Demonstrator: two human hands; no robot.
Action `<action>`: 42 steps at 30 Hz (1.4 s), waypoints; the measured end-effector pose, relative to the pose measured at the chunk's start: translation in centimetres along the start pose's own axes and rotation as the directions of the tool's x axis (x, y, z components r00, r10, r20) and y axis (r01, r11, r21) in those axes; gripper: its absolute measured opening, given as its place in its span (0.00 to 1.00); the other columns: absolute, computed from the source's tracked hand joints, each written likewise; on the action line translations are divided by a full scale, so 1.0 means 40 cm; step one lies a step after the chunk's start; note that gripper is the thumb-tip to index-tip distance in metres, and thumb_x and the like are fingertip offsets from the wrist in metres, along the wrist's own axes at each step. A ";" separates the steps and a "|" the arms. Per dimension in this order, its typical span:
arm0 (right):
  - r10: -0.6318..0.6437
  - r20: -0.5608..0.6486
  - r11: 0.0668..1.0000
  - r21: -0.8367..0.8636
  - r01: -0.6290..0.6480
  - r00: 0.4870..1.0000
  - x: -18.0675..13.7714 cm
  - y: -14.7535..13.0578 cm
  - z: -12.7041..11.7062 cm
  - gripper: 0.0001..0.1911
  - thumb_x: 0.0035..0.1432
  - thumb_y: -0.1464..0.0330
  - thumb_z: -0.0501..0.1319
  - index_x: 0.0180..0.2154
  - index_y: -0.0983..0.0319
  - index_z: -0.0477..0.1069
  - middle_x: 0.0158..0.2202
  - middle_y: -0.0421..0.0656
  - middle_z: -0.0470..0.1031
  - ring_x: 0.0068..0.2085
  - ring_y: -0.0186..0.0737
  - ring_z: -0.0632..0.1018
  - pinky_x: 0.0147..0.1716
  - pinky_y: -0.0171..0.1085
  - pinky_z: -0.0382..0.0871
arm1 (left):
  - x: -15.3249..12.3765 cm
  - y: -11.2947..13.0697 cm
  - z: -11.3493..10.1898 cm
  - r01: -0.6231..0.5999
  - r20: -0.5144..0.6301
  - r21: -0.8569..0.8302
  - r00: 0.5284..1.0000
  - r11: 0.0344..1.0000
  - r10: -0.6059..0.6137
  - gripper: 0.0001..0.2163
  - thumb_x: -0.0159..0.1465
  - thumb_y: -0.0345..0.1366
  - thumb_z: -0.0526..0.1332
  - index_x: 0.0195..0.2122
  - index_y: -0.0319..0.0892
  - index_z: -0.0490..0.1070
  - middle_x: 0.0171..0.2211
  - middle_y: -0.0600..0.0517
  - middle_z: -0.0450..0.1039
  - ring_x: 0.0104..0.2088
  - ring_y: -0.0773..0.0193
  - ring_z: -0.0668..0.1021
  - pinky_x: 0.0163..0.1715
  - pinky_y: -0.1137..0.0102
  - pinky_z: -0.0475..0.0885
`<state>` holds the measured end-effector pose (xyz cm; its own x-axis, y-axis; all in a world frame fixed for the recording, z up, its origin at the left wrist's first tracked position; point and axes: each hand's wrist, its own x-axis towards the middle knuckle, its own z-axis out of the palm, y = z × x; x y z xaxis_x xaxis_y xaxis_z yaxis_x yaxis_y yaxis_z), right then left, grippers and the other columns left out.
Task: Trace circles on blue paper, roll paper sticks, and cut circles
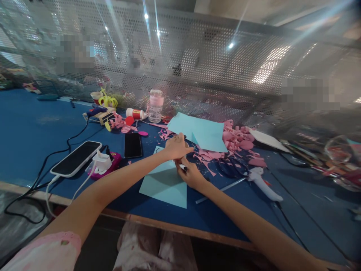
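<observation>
A light blue sheet of paper (166, 184) lies on the blue table in front of me, with a dark curved line near its upper left edge. My left hand (177, 146) is closed at the sheet's far end, fingers curled around or pressing on something mostly hidden. Just nearer to me, my right hand (192, 175) grips a marker (183, 167) with a white and black body, low over the paper. The marker's tip is hidden by the fingers. Behind both hands, more light blue paper (208, 131) rests partly on pink scraps.
Pink cut pieces (239, 137) are heaped behind right. A glue gun (263, 182) and dark-handled scissors (231, 165) lie right. Two phones, a black one (133, 145) and a white-cased one (77, 158), lie left beside a charger (102, 162) with cables. A jar (155, 107) stands before the perforated metal panel (180, 56).
</observation>
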<state>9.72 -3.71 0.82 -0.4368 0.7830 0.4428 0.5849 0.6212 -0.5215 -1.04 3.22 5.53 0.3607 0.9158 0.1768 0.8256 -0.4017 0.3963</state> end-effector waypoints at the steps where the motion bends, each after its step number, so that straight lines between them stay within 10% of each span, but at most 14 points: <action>1: 0.006 -0.001 1.000 0.001 -0.006 1.000 0.000 -0.001 -0.001 0.03 0.56 0.69 0.48 0.33 0.60 0.59 0.25 0.41 0.69 0.21 0.34 0.70 0.25 0.33 0.61 | 0.000 0.001 -0.001 0.001 -0.002 0.000 1.000 1.000 -0.001 0.23 0.58 0.55 0.51 0.43 0.40 0.54 0.45 0.40 0.69 0.50 0.50 0.70 0.42 0.63 0.65; 42: 0.201 -0.199 0.975 0.140 -0.175 0.959 -0.032 0.078 -0.054 0.11 0.56 0.64 0.51 0.24 0.59 0.54 0.16 0.34 0.59 0.17 0.30 0.61 0.18 0.31 0.53 | -0.009 0.013 -0.016 0.029 0.041 -0.018 0.999 0.999 -0.029 0.21 0.57 0.50 0.53 0.44 0.39 0.55 0.49 0.39 0.67 0.51 0.50 0.69 0.45 0.63 0.64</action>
<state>13.57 -2.83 0.19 -0.1658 0.8696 0.4651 0.5505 0.4729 -0.6879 -1.03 2.70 6.25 0.3545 0.9263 0.1281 0.8279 -0.3746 0.4175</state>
